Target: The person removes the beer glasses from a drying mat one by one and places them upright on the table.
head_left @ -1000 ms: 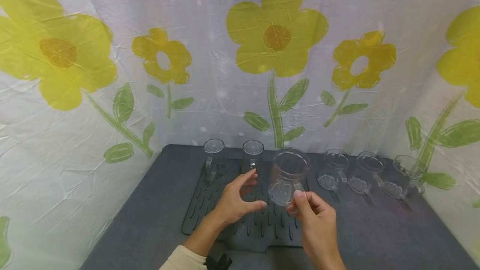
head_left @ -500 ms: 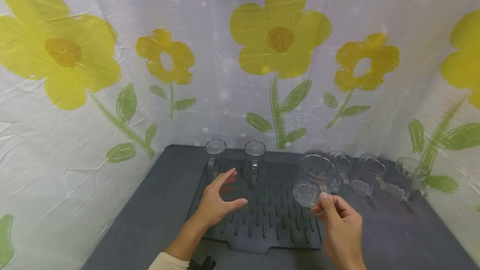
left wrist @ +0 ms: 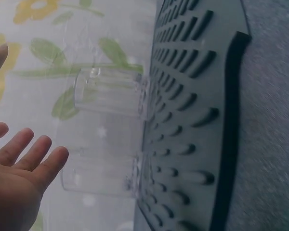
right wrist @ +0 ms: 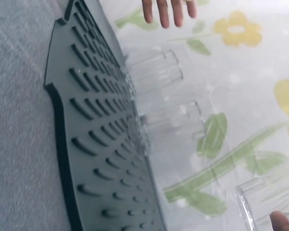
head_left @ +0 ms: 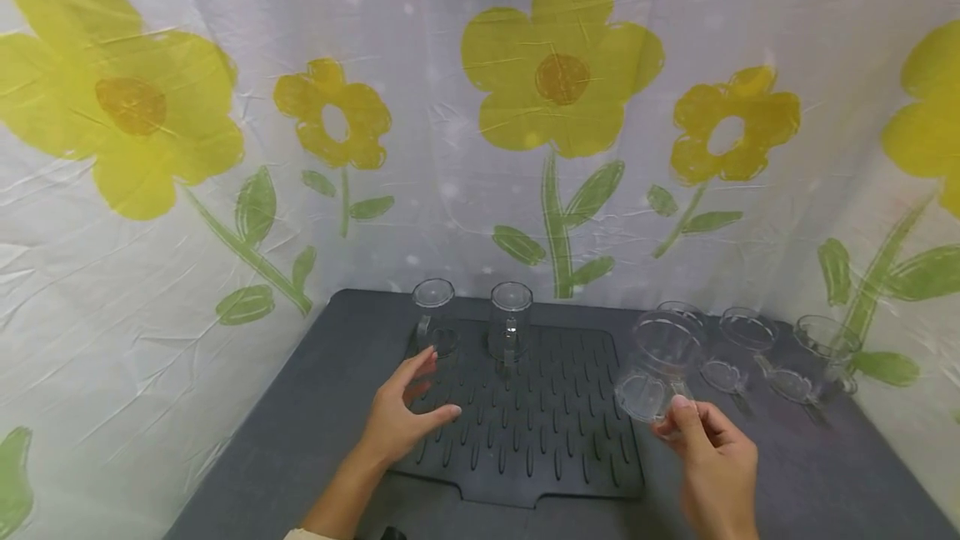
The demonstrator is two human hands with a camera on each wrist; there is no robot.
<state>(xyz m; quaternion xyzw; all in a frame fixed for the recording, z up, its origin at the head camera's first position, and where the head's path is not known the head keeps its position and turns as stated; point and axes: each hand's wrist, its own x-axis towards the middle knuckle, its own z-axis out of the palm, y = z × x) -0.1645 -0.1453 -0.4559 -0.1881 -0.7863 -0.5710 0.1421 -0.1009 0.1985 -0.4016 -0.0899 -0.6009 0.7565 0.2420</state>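
My right hand (head_left: 708, 461) pinches the handle of a clear glass mug (head_left: 662, 357) between thumb and fingers. This mug hangs in the air over the right edge of the black ribbed drying mat (head_left: 525, 461). My left hand (head_left: 397, 415) is held above the mat's left side, fingers spread and thumb apart, touching nothing. Two clear glass mugs stand at the back of the mat: a left mug (head_left: 433, 297) and a middle mug (head_left: 512, 315). In the right wrist view, only a fingertip and part of the held mug (right wrist: 253, 202) show.
Three more clear mugs stand in a row on the dark table (head_left: 817, 473) to the right: a near one (head_left: 681, 308) partly behind the held mug, a second mug (head_left: 750, 330), and an end mug (head_left: 825, 340). A flowered curtain (head_left: 435, 190) rises behind the table.
The right hand has carried the glass mug rightward, off the middle of the mat. My left hand has drawn away to the left and stays empty.
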